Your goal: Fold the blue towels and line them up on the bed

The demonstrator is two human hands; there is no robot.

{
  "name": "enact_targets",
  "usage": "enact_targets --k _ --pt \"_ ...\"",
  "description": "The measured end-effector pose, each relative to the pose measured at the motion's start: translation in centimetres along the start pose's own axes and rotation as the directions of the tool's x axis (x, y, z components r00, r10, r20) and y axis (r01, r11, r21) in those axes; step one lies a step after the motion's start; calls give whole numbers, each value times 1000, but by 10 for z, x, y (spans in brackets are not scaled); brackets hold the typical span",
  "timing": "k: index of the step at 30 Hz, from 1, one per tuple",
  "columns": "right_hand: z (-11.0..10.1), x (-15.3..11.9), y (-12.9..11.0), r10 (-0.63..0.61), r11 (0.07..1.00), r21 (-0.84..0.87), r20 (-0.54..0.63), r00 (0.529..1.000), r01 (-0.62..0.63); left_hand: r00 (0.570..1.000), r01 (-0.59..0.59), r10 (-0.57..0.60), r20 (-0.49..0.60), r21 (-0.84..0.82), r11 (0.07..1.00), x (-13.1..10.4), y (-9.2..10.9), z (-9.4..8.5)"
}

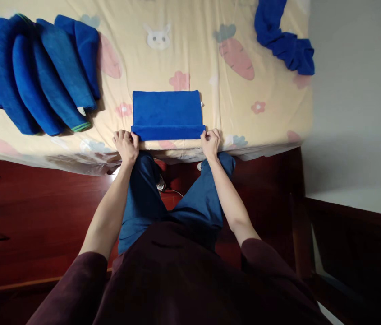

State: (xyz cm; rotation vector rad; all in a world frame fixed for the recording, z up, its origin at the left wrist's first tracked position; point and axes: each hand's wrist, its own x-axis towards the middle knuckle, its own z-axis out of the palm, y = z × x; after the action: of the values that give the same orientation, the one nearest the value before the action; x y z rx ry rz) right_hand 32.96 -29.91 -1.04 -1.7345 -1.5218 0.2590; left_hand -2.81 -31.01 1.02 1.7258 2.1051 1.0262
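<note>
A blue towel [167, 108] lies flat on the bed in front of me, its near edge turned over into a narrow band. At the left end of that band, my left hand [126, 143] pinches the corner between thumb and fingers. The opposite end is gripped the same way by my right hand [211, 141]. A small white tag shows at the towel's right side. Parts of the near corners are hidden under my fingertips.
Several rolled blue towels [38, 76] lie side by side at the left of the bed. A crumpled blue towel [283, 43] is at the far right. The patterned bed sheet [190, 58] hangs over the near edge, above my knees. A white wall [355, 99] stands to the right.
</note>
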Motion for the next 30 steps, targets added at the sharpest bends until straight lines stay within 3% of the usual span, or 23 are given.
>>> enact_targets --k 8,12,14,17,21,25,30 --pt "-3 2 -4 43 997 63 -6 999 -42 1000 6 -5 -18 35 999 -1 -1 1" --pt "-8 2 -4 92 990 117 -157 983 -74 998 30 -28 -55 34 999 -5 2 -3" --pt "-12 0 -7 36 995 103 -199 979 -16 999 7 -5 -50 34 999 -9 6 -7" --pt "-18 -3 -16 -131 988 80 -36 991 134 993 -101 101 53 -2 995 -13 13 -12" --pt "-22 -4 -26 -272 962 60 221 936 266 939 -268 270 215 -39 963 -9 20 -14" --pt "-20 -3 -26 -317 946 40 316 894 321 896 -331 335 293 -64 941 0 18 -11" --pt "-15 -2 -21 -271 957 -3 342 900 289 892 -307 311 329 -65 949 3 12 -6"
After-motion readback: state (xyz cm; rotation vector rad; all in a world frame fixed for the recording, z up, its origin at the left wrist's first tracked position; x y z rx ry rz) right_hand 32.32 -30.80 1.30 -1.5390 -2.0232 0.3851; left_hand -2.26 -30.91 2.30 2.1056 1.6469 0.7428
